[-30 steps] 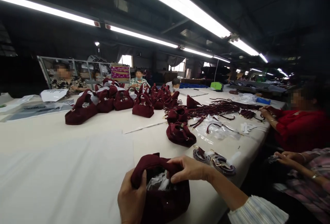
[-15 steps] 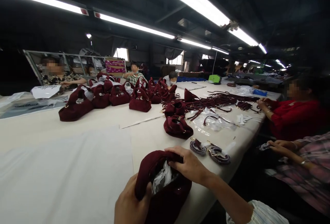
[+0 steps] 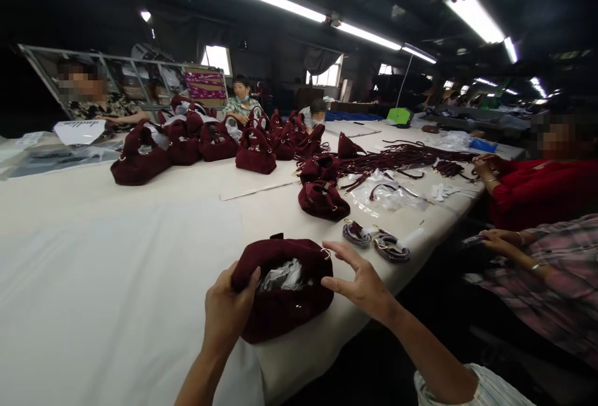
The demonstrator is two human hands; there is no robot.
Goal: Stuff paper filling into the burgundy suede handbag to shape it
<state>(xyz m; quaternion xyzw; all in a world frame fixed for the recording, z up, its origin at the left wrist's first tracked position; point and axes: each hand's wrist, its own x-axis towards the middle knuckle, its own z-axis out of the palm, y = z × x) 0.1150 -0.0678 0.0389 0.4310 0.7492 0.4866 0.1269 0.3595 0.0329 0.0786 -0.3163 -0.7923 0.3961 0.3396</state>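
Observation:
A dark red handbag (image 3: 289,312) rests at the near edge of the table, its mouth turned up toward me. Crumpled pale stuffing (image 3: 283,275) shows inside the opening, and a metal ring sits at its right end. My left hand (image 3: 228,303) grips the bag's left end, the thumb over the rim and the fingers behind it. Beside the right end, my right hand (image 3: 362,278) is open, thumb and fingers apart around the ring; whether a fingertip touches the bag I cannot tell.
Two coiled straps in wrap (image 3: 391,247) lie beyond my right hand. Farther back are another red bag (image 3: 323,200), a row of similar bags (image 3: 140,160), a heap of thin straps (image 3: 397,157) and clear plastic (image 3: 387,191). Co-workers sit around the table (image 3: 187,197), two at the right.
The bag has moved away from me onto the table and its mouth shows more widely. My right hand has let go of the rim and moved to the right end.

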